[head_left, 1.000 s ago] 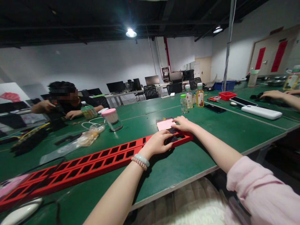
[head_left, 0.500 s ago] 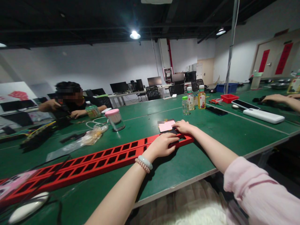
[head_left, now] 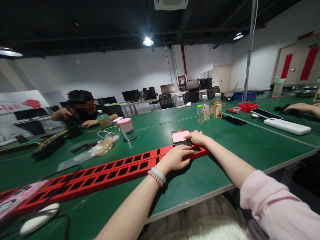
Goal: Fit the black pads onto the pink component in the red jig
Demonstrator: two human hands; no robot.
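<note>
Both hands rest at the right-hand end of a long red rack of rectangular slots that lies slantwise across the green tabletop, running from about 8 o'clock in the view up to the centre. The left hand lies palm down over the last slots, fingers curved loosely on the frame; whether it pinches anything underneath cannot be told. The right hand sits just beyond it at about 1 o'clock, fingertips on a small dark part at the rack's far corner, touching rather than clenching it, though the grip itself is partly hidden. Just past that, touching the dark part's far side, lies a pink notepad. As far as the pictures show, nearly every slot along the rack looks empty, with green tabletop showing through, so the work seems to be at its very start: only the end position is being handled, and the long run of slots toward 8 o'clock is left. At 11 o'clock stand a pink-lidded jar and a crumpled plastic bag; at 1 o'clock three bottles stand together, well apart from the rack. Another person works at 10 o'clock, and someone else's hand rests at 2 o'clock near a white case.
</note>
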